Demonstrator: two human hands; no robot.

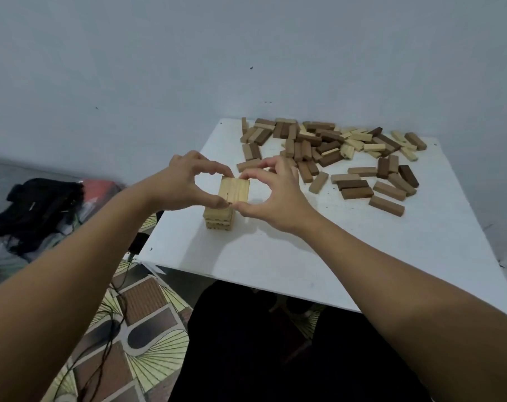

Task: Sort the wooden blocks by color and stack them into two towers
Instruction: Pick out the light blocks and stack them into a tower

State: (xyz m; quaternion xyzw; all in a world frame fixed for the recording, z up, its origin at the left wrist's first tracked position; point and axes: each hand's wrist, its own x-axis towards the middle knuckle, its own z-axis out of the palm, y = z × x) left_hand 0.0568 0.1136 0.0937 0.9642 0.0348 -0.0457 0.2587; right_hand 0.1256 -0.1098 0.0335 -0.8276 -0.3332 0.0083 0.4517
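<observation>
Light blocks [234, 190] top our short pale tower [219, 217] near the surface's [275, 256] left edge; our left hand [185, 181] and right hand [275, 195] pinch that layer's far and near ends, its long axis running away from us. Unsorted blocks [333, 152] lie toward the far right corner, nearer our right hand.

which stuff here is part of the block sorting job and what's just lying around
Part of the job:
- light wooden block tower
- loose pile of light and dark wooden blocks
- left hand
- right hand
- white table

Lying about:
- black clothing heap
- dark cables
</observation>
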